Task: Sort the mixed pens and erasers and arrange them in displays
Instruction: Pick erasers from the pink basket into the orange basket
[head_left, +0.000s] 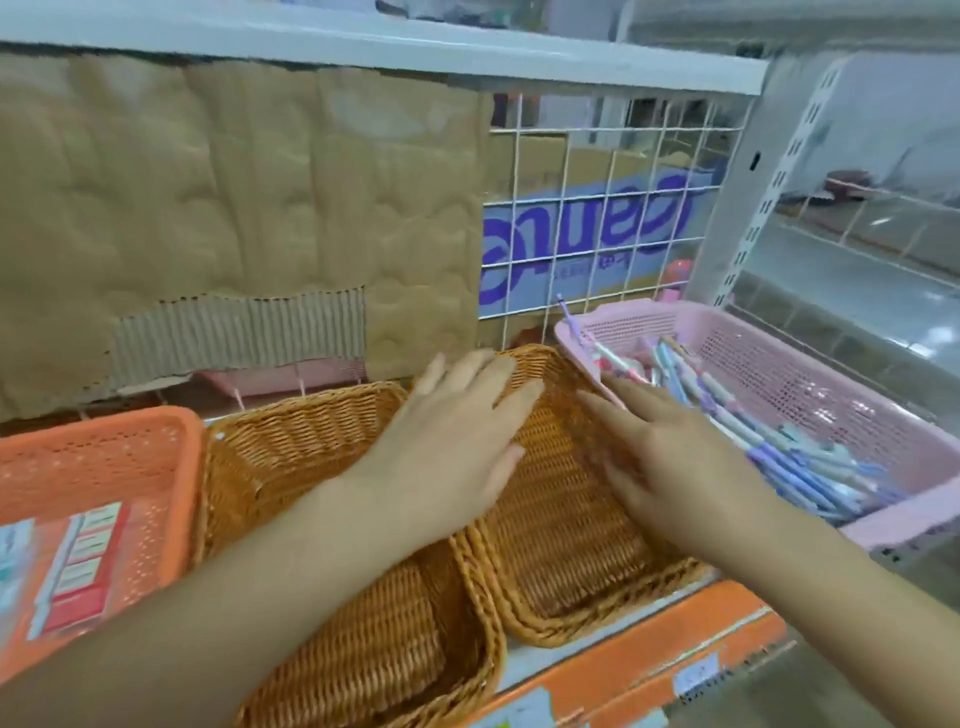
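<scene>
The left hand (457, 436) and the right hand (670, 457) are spread over the right-hand wicker basket (561, 561), fingers straight and holding nothing. The pens (800, 457) lie heaped in the pink plastic basket (810, 374) just beside the right hand

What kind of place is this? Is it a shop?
Probably a stationery shop: a pink basket holds many pens, wicker baskets sit side by side, and the shelf's orange front edge carries a small label.
</scene>
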